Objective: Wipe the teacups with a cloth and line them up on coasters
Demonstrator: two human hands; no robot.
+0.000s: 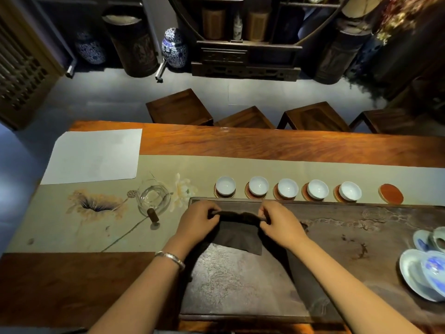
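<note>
Two bare arms reaching up from the bottom of the frame. Left hand (198, 219) pinching one end of the dark cloth (237, 233), fingers curled round it. Right hand (280, 221) pinching the other end, fingers curled too. Cloth stretching left to right between both hands, long side lying across the frame, loose part hanging down onto the dark tea tray (349, 227) in the middle.

Sitting just above the hands, in a row running left to right: five white teacups (287, 188), each already resting on its own coaster. Standing bare at the right end of the row: one red coaster (390, 193), no cup on it.

Lying at the far right edge of the frame: blue and white cups and dishes (423, 268), maybe holding the last cup; hard to tell.

Looking almost done, then: five lined up, one spot waiting. Bare coaster lying up and to the right of the hands. Right hand being the nearer one to it, and nearer to the dishes as well. Left hand being well apart from both. Probably needing a reach to the right next, with the cloth kept in hand.

Also resting on the table at the left: a glass pitcher (153, 197) and a white sheet of paper (94, 156).
</note>
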